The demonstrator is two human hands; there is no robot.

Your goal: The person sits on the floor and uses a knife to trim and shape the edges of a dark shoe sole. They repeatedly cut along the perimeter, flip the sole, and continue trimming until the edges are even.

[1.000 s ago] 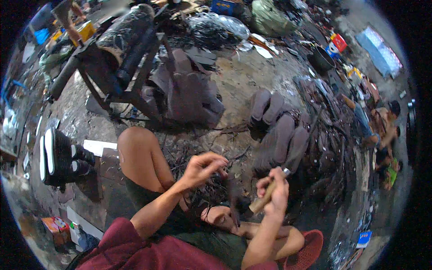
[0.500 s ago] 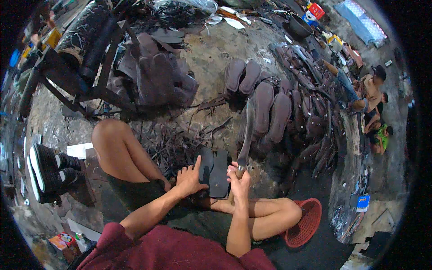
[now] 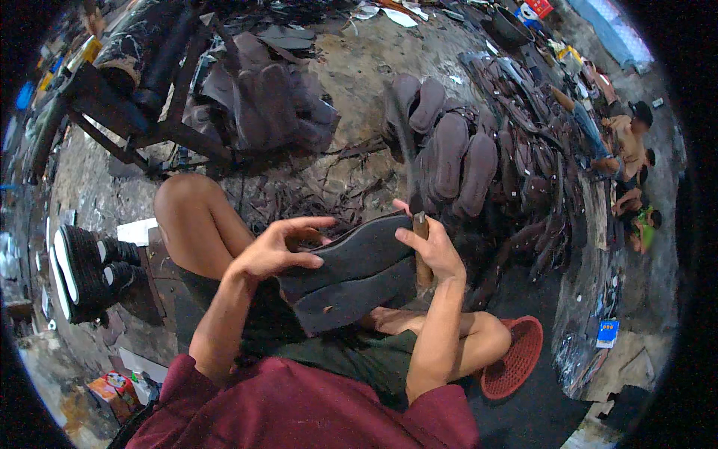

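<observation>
A dark grey rubber sheet point(image 3: 351, 262) with a sole-shaped outline along it is raised and tilted above my lap. My right hand point(image 3: 440, 253) is closed round the wooden handle of a long knife, and its thumb pinches the sheet's right end. The knife's blade point(image 3: 404, 142), blurred, points away toward the pile of soles. At the sheet's left end is my left hand point(image 3: 273, 247), fingers apart, thumb at the sheet's near face; whether it presses on it I cannot tell. Dark cut strips point(image 3: 299, 202) lie on the floor beyond.
Brown soles point(image 3: 452, 153) are heaped ahead to the right, more brown pieces point(image 3: 265, 112) ahead to the left. A black metal frame point(image 3: 142, 127) stands far left. Black sandals point(image 3: 75, 273) sit left of my knee, a red basket point(image 3: 512, 359) by my right knee. People point(image 3: 628, 146) sit far right.
The rubber sheet has come up off the floor and turned crosswise. My right hand has moved right, now gripping the sheet along with the knife. My left hand has lifted and shifted left.
</observation>
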